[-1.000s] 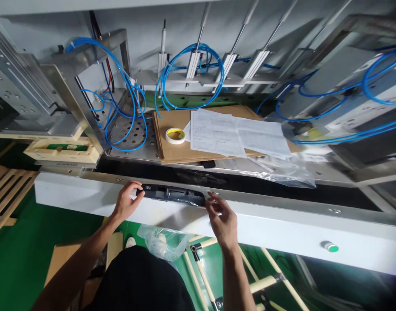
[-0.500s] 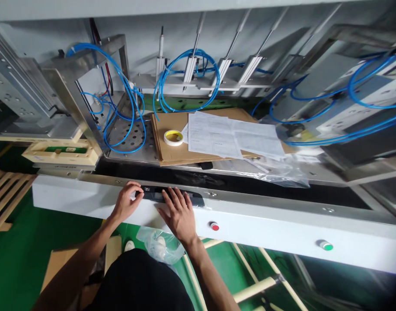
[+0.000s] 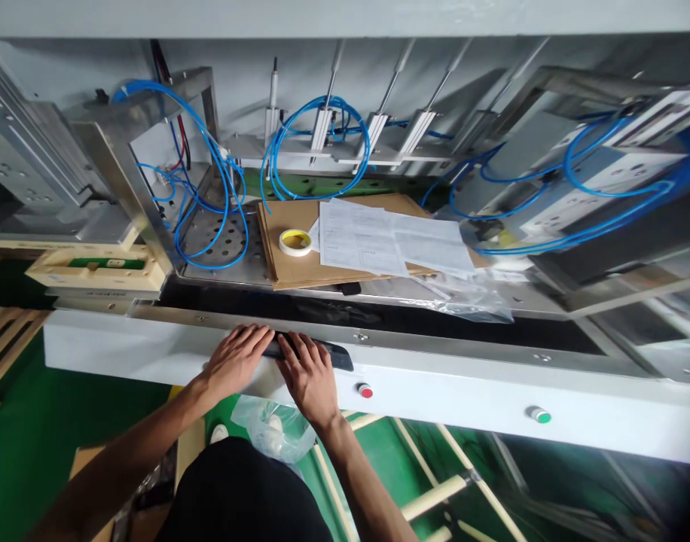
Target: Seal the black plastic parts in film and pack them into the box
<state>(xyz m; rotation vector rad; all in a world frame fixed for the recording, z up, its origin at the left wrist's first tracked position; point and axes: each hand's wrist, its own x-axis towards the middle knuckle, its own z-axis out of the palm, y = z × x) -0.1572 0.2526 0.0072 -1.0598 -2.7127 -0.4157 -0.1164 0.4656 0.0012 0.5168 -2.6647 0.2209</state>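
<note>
A long black plastic part [image 3: 337, 355] lies on the front ledge of a white machine frame [image 3: 463, 391]. My left hand [image 3: 235, 361] rests flat on its left end, fingers stretched out. Side by side with it, my right hand [image 3: 308, 373] lies flat over the part's middle, fingers spread. Only the right end of the black part shows beyond my fingers.
A red button [image 3: 364, 391] and a green button [image 3: 538, 415] sit on the frame's front. Behind are cardboard sheets [image 3: 300, 263] with a tape roll [image 3: 294, 242], papers [image 3: 390, 241], a plastic bag [image 3: 469, 297] and blue air hoses [image 3: 209, 196]. A bag [image 3: 274, 429] hangs below.
My right hand moved left from the part's right end onto its middle. My left hand went from pinching the left end to lying flat on it.
</note>
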